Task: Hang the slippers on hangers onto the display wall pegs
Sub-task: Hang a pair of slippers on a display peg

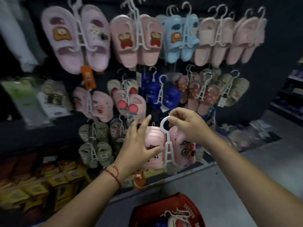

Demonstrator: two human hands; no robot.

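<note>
A pair of pink slippers [154, 145] hangs on a white hanger [168, 145] low in front of the dark display wall [278, 46]. My right hand [186, 123] pinches the hanger's round hook [164, 124] at its top. My left hand [139, 145] has its fingers spread and touches the left slipper of the pair. The peg behind the hook is hidden.
Rows of slipper pairs on white hangers fill the wall above: lilac [73, 40], pink [136, 40], light blue [180, 36], dark blue [160, 94]. A red basket [172, 212] with more slippers sits on the grey floor below. Yellow boxes [32, 185] lie at lower left.
</note>
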